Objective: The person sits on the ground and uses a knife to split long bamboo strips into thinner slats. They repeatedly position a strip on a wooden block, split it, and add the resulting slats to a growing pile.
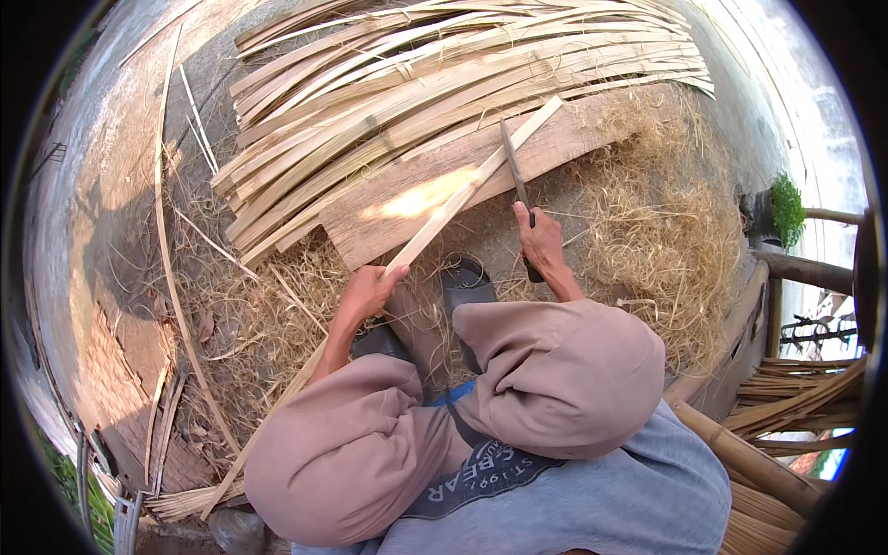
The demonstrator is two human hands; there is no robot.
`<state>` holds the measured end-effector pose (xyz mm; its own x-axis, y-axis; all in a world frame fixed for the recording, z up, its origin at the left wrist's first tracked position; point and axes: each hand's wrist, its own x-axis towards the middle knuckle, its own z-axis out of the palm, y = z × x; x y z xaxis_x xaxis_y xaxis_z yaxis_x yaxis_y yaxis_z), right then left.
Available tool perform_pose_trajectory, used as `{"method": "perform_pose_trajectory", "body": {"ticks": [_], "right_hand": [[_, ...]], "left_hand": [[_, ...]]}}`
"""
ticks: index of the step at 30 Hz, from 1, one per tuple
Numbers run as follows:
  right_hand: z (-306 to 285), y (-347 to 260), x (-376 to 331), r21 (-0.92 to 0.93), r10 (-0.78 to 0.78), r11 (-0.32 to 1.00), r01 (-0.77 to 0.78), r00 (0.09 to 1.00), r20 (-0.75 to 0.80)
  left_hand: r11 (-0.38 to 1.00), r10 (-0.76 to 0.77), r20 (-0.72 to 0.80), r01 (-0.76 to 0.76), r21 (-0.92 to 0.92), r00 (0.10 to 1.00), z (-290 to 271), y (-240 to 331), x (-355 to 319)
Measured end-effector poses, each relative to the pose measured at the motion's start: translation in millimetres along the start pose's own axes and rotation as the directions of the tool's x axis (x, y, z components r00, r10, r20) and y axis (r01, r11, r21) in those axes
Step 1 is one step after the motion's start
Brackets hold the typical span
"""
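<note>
My left hand (370, 289) grips a long pale bamboo strip (472, 185) that slants up and to the right, its far end resting on a wooden plank (592, 129). My right hand (541, 242) is closed on the dark handle of a knife (514, 166), whose blade points away from me and lies against the strip near its far end. Both knees in pinkish trousers are drawn up below the hands.
A big pile of split bamboo strips (416, 83) lies beyond the plank. Heaps of pale shavings (666, 231) cover the ground at right and around my dark sandals (467, 287). More bamboo poles and strips (795, 398) are stacked at lower right.
</note>
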<state>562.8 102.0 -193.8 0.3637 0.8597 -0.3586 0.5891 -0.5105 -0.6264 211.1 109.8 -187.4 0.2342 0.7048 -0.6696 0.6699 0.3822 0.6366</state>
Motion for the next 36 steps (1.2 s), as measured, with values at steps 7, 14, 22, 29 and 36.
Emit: {"method": "perform_pose_trajectory", "body": {"ticks": [7, 14, 22, 29, 36], "right_hand": [[-20, -11, 16, -0.077, -0.096, 0.992, 0.100, 0.994, 0.053], [-13, -2, -18, -0.277, -0.343, 0.856, 0.436, 0.880, 0.328], [-3, -29, -28, -0.308, -0.339, 0.824, 0.476, 0.849, 0.405], [13, -15, -56, -0.319, -0.431, 0.780, 0.538, 0.832, 0.349], [1, -14, -14, -0.299, -0.367, 0.860, 0.413, 0.909, 0.199]], "left_hand": [[0.993, -0.054, 0.024, 0.056, -0.102, 0.998, -2, -7, -3], [0.998, -0.001, 0.007, 0.001, 0.060, 1.000, -7, -11, -5], [0.992, 0.023, -0.060, -0.016, 0.126, 0.998, -12, 4, -13], [0.987, 0.025, -0.054, -0.016, 0.158, 0.998, -10, 3, -12], [0.986, 0.046, -0.087, -0.031, 0.165, 0.995, -5, -6, -14]]}}
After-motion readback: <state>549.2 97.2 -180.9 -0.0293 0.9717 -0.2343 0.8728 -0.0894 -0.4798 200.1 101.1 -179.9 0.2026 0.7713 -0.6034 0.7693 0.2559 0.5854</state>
